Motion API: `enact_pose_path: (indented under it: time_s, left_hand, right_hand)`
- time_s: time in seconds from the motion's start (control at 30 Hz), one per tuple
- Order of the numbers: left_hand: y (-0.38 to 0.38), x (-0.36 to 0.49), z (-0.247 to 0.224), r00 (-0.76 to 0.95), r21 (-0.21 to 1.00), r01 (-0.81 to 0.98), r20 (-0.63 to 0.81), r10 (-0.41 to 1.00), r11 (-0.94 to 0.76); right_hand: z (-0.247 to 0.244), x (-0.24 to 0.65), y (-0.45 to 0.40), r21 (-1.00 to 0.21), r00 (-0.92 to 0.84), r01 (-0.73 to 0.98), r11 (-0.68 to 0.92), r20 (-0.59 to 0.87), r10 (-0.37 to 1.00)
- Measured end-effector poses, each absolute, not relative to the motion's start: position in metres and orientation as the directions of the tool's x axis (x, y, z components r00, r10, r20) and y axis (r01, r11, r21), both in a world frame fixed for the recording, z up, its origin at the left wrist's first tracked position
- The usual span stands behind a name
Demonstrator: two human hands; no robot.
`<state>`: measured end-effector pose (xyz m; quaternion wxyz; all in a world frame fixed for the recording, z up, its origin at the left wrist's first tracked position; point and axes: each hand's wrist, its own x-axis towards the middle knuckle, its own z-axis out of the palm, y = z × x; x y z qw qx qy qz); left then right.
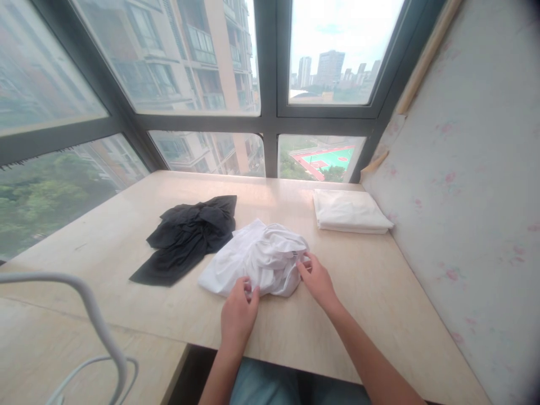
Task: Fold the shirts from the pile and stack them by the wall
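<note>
A crumpled white garment [270, 253] lies on the tabletop in front of me, with a small dark mark near its right edge. At its near edge, the curled fingers and thumb of my left hand [239, 315] hold the fabric. My right hand [318, 281] pinches the garment's right side between thumb and fingers, close to the dark mark. Just behind and to the left, a loosely bunched black garment [189, 239] touches or nearly touches the white one. How the white garment's inner folds lie is hidden.
A folded white cloth [351, 211] rests at the back right of the wooden tabletop [367, 304], near the papered wall [468, 225]. A grey curved tube [90, 309] and a thin cable [84, 365] are at the left front. Windows border the table behind.
</note>
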<state>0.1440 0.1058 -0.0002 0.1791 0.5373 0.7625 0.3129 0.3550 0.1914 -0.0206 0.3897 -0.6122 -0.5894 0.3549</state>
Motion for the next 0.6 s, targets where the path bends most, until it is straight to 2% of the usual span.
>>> enact_pose_path:
  time_s: [0.07, 0.2, 0.3, 0.43, 0.5, 0.6]
  left_hand:
    - [0.113, 0.141, 0.002, -0.382, 0.781, 0.581, 0.015, 0.924, 0.228]
    - [0.128, 0.138, 0.008, -0.368, 0.943, 0.324, 0.05, 0.928, 0.078]
    - [0.131, 0.142, 0.015, -0.37, 0.977, 0.209, 0.034, 0.928, 0.048]
    - [0.125, 0.162, 0.022, -0.33, 0.998, 0.056, 0.032, 0.944, -0.014]
    - [0.118, 0.172, 0.022, -0.272, 0.998, 0.061, 0.03, 0.962, -0.013]
    - [0.107, 0.171, 0.022, -0.252, 0.991, 0.131, 0.045, 0.967, -0.012]
  right_hand:
    - [-0.019, 0.353, 0.198, -0.921, 0.021, 0.39, 0.004, 0.013, 1.0]
    - [-0.013, 0.367, 0.196, -0.945, -0.054, 0.326, 0.003, -0.015, 0.998]
    - [-0.012, 0.382, 0.193, -0.927, -0.015, 0.373, 0.032, 0.029, 0.999]
    - [-0.013, 0.376, 0.196, -0.831, 0.122, 0.556, -0.002, 0.079, 0.989]
    - [-0.009, 0.362, 0.202, -0.805, 0.09, 0.592, -0.028, 0.032, 0.995]
    - [0.006, 0.348, 0.211, -0.833, -0.015, 0.552, 0.041, 0.039, 0.999]
